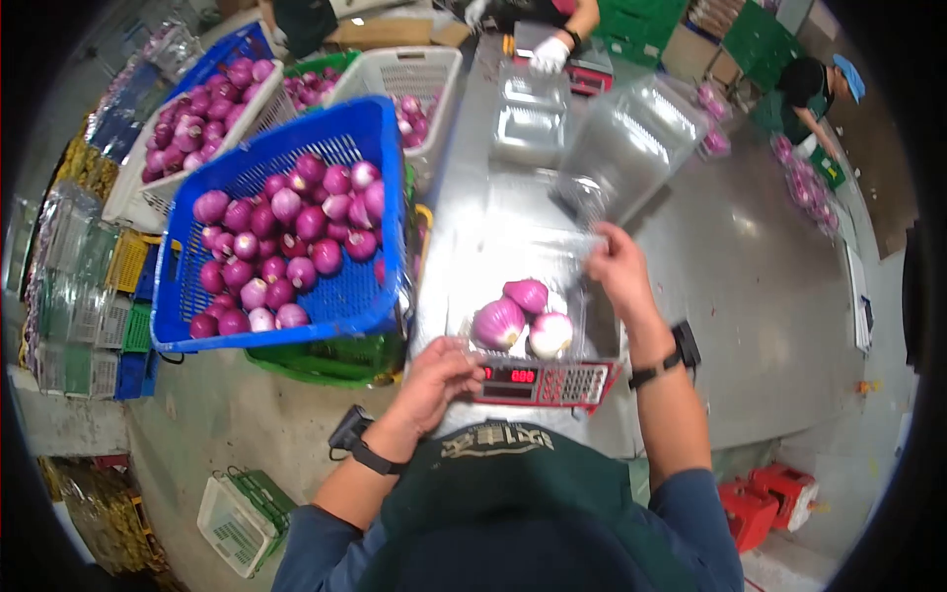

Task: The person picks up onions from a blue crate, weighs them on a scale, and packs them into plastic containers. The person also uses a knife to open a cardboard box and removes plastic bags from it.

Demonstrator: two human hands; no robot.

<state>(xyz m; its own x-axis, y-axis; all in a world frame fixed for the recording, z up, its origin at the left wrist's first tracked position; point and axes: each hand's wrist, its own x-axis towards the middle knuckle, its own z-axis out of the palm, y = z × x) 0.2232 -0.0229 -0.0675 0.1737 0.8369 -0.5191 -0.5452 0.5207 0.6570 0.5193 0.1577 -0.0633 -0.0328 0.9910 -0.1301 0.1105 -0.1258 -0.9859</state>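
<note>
Three red onions [511,318] sit in a clear plastic clamshell container [582,331] on a digital scale [523,387] with a red display in front of me. My left hand [434,383] is at the container's front left corner, its fingers curled against the edge. With closed fingers, my right hand [621,273] grips the container's clear rim at the right back side. A blue basket [281,333] of red onions stands to the left of the scale. Behind the scale are stacked clear containers [641,138], partly tilted.
White crates [400,61] of onions stand behind the blue basket. Across the metal table [750,296], a co-worker's gloved hand [549,55] is at another scale [592,79]. Another person [804,94] stands at the right near bagged onions [809,192]. Red boxes [747,513] are on the floor.
</note>
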